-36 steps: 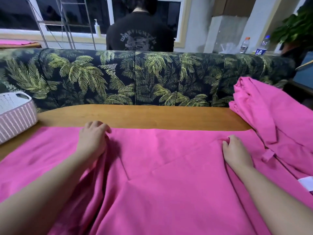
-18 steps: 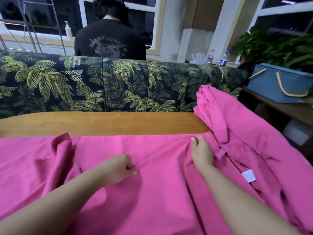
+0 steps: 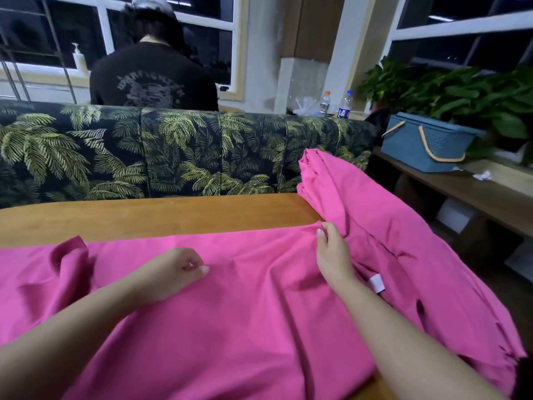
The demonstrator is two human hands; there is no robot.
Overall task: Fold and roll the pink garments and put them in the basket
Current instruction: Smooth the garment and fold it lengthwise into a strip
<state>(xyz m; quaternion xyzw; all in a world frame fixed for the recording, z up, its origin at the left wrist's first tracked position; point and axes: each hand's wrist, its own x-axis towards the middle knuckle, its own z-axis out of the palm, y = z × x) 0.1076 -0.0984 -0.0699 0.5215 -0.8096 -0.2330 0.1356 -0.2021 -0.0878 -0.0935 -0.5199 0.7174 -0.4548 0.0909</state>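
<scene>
Pink garment (image 3: 245, 319): one large piece spread flat over the near half of the table (image 3: 144, 217), covering it from the left edge to the right corner, wrinkled, with a raised fold standing up at its far-left part. Judged light, soft and limp, not slippery; it will sag and crease if lifted by one point, so best taken by an edge or corner with both hands.

Second pink heap (image 3: 375, 215): lies bunched at the garment's right, overhanging the table's end; a white label (image 3: 377, 283) shows in it.

Left hand (image 3: 170, 269): rests on the garment's middle, fingers curled, pinching a little cloth.

Right hand (image 3: 334, 255): at the garment's far right edge, fingers closed on cloth there. Hands apart.

Beyond the garment: palm-print sofa back (image 3: 184, 151), a seated person (image 3: 153, 76), a blue basket (image 3: 427, 142) on a shelf.
</scene>
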